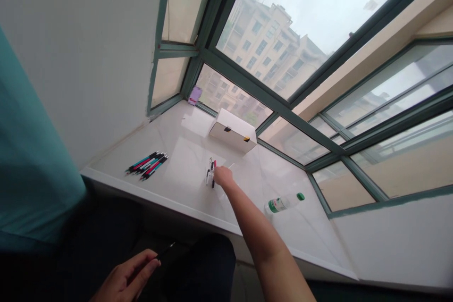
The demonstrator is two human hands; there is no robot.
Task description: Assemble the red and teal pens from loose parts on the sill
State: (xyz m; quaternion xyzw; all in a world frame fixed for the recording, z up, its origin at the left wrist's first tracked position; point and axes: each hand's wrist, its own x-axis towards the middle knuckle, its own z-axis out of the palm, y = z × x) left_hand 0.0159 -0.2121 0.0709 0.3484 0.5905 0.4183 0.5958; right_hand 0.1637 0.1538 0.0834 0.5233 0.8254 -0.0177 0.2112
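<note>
My left hand (132,273) is low in front of my legs, closed in a pinch. From its fingertips a slim black pen part (165,250) with a pale tip points up and to the right. My right hand (222,176) reaches onto the white sill, fingers curled down at a small group of pen parts (208,177), some clear and some dark. A black and red piece (214,165) lies against its fingers; what they grip is hidden. To the left, several pens (147,165) in black, blue and red lie side by side.
A white box (231,133) stands at the back of the sill (184,200) by the window. On the right a clear bottle (283,204) with a green cap lies on its side. A teal curtain (31,165) hangs at left.
</note>
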